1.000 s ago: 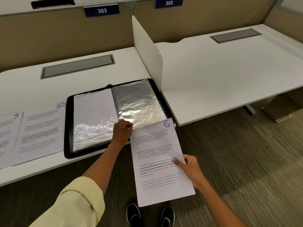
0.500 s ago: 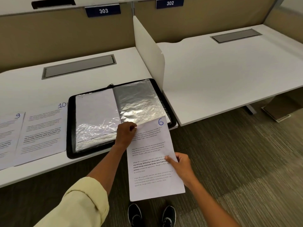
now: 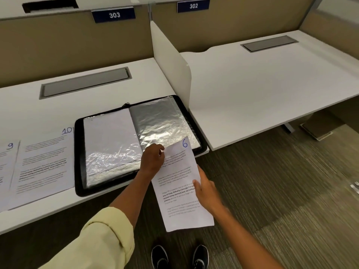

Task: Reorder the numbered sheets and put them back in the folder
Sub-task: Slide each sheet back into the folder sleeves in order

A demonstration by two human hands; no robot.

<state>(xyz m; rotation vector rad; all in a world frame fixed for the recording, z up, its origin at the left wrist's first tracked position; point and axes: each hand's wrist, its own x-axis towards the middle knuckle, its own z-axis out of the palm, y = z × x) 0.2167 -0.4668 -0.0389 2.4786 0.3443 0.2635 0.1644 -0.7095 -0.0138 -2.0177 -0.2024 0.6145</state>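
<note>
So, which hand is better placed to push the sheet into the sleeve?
Probably the right hand. It grips sheet 6 at its right edge, low down, so it can push it upward. The left hand is at the open bottom of the plastic sleeve, beside the sheet's top corner.

Folder: black rim, silvery crinkled plastic sleeves. Sheet 6: white, black print, blue handwritten numeral. Sheets 9 and 10 same. Counter white. Carpet brown-grey, striped. Sleeve pale yellow. Shoes black.
</note>
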